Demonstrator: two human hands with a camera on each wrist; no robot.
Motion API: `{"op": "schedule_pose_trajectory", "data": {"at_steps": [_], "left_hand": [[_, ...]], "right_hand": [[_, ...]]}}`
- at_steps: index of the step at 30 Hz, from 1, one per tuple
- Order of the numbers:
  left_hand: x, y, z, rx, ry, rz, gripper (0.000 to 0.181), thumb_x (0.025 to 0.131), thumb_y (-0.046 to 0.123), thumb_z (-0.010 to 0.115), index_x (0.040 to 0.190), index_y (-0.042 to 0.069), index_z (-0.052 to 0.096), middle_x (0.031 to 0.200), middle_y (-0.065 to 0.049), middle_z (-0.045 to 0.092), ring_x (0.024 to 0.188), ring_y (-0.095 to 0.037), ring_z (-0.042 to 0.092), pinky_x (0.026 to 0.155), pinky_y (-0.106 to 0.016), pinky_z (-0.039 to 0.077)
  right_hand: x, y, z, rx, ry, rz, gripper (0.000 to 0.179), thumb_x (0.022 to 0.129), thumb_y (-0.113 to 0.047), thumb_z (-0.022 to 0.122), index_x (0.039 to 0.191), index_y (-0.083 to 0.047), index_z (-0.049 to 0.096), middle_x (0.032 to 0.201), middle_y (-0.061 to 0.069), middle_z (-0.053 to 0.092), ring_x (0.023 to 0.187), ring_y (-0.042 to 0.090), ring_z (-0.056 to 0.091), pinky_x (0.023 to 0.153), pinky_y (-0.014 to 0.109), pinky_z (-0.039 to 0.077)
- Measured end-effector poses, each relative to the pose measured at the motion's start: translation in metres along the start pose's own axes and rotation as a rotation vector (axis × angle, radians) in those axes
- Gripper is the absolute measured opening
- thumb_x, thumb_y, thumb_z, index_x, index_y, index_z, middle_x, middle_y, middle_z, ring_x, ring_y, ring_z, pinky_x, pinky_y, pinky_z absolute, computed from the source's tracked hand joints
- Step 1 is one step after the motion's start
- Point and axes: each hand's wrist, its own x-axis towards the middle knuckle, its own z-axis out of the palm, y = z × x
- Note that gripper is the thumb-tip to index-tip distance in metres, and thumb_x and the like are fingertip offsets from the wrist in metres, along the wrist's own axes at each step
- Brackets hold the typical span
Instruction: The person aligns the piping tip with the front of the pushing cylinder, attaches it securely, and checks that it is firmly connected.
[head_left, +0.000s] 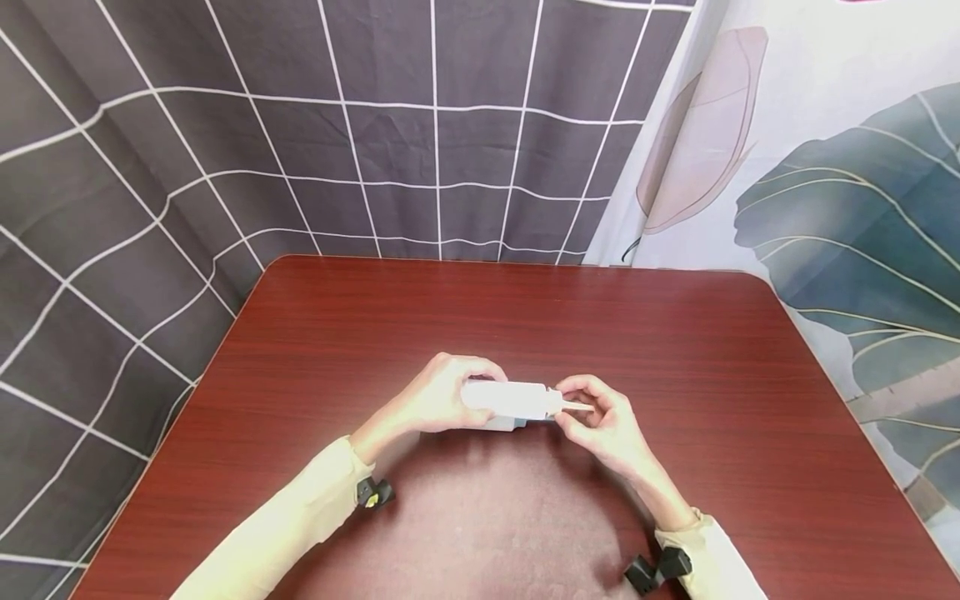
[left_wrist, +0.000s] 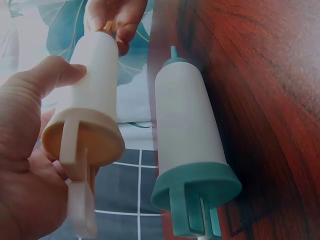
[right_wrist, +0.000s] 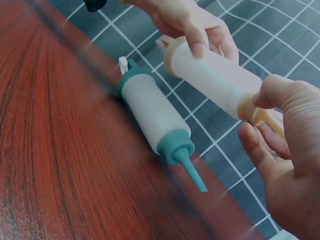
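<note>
A white squeeze bottle (head_left: pixel 517 400) with a beige collar, nozzle and base is held sideways above the table. My left hand (head_left: pixel 441 398) grips its body, thumb along the side. At the other end, my right hand (head_left: pixel 613 427) pinches the beige collar (right_wrist: pixel 246 106) by the nozzle between thumb and fingers. A second squeeze bottle (left_wrist: pixel 185 120), white with teal ends, lies on the table just beneath the first. In the right wrist view its thin teal nozzle (right_wrist: pixel 192 170) shows in full. Part of the teal bottle is hidden in the head view.
Both bottles are over the dark red wooden table (head_left: pixel 480 317). A grey curtain with a white grid (head_left: pixel 390 142) hangs behind and to the left. On the right hangs a white curtain with leaf prints (head_left: pixel 862 225).
</note>
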Motion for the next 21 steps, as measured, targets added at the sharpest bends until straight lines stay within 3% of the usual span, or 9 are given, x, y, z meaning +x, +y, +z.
{"op": "schedule_pose_trajectory", "data": {"at_steps": [12, 21], "left_hand": [[-0.0018, 0.0032, -0.0002, 0.029, -0.003, 0.018, 0.036, 0.067, 0.015, 0.083, 0.102, 0.017, 0.073, 0.09, 0.011, 0.07, 0.074, -0.006, 0.057, 0.067, -0.024, 0.046], [-0.0026, 0.0049, 0.0011, 0.046, 0.011, 0.053, 0.036, 0.068, 0.015, 0.083, 0.102, 0.016, 0.073, 0.092, 0.01, 0.07, 0.074, -0.006, 0.058, 0.067, -0.023, 0.046]], "right_hand": [[0.0028, -0.0026, -0.0008, -0.038, -0.034, -0.06, 0.036, 0.076, 0.026, 0.065, 0.111, 0.015, 0.06, 0.107, 0.01, 0.068, 0.094, 0.015, 0.065, 0.08, 0.025, 0.054], [0.0026, -0.0047, -0.0019, -0.067, -0.045, -0.03, 0.032, 0.079, 0.022, 0.066, 0.109, 0.012, 0.063, 0.107, 0.012, 0.068, 0.093, 0.015, 0.067, 0.08, 0.027, 0.055]]}}
